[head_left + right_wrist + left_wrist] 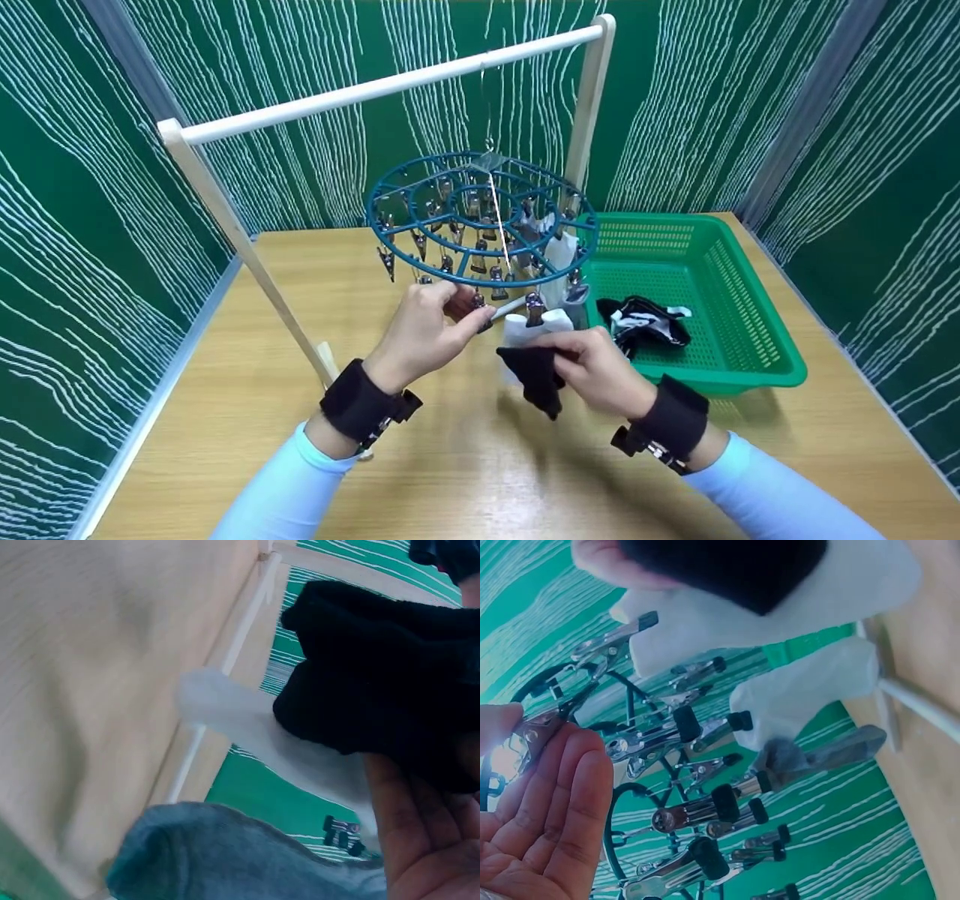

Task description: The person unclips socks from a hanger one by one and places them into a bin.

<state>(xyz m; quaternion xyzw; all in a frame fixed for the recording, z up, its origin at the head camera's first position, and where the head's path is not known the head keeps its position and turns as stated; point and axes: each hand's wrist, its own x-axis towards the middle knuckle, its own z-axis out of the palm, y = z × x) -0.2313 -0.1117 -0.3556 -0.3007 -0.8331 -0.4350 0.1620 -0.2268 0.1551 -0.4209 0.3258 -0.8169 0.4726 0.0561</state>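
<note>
My left hand pinches a metal clip at the near edge of the round blue-green drying hanger, thumb on one side and fingers on the other. A black sock is gripped between the thumb and fingers of my right hand, just below and right of that clip. Behind it, a white sock hangs from a neighbouring clip. A grey sock and another white sock hang farther along the ring.
A wooden rack's bar carries the hanger, whose many other clips dangle from it. At the right stands a green basket with black and white socks inside. Green walls with white lines enclose the wooden table.
</note>
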